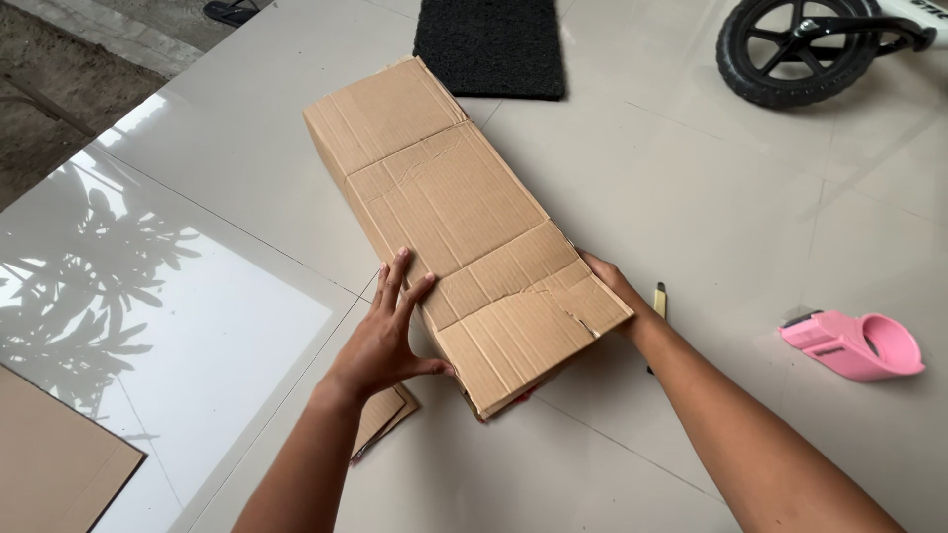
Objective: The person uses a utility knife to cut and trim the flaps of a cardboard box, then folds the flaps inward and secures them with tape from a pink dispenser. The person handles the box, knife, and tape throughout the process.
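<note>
So the long cardboard box [459, 222] is lying flat on the tiled floor [691, 197], and both hands are on its near end, one per side, which looks to me like a way to keep it from sliding or flopping while it gets squared up. The left hand [385, 336] is spread open, palm and fingers pressed flat against the left side and top edge, thumb hooked under the near corner. The right hand [607, 281] is mostly tucked behind the right edge, so I can't tell how its fingers are set, only that it's touching the box there. The box's long axis runs diagonally, from the near end by the hands up and away to the left toward the black mat [489, 44], so the far end points at the upper left. The top face shows folded flap seams and a small tear near the right hand. A small cardboard scrap [385, 415] lies on the floor just under the left wrist, a yellow-tipped cutter [659, 299] pokes out just beside the right forearm, and a pink tape dispenser [854, 343] sits well apart on the right. A small bike wheel [790, 49] is up in the far corner.
</note>
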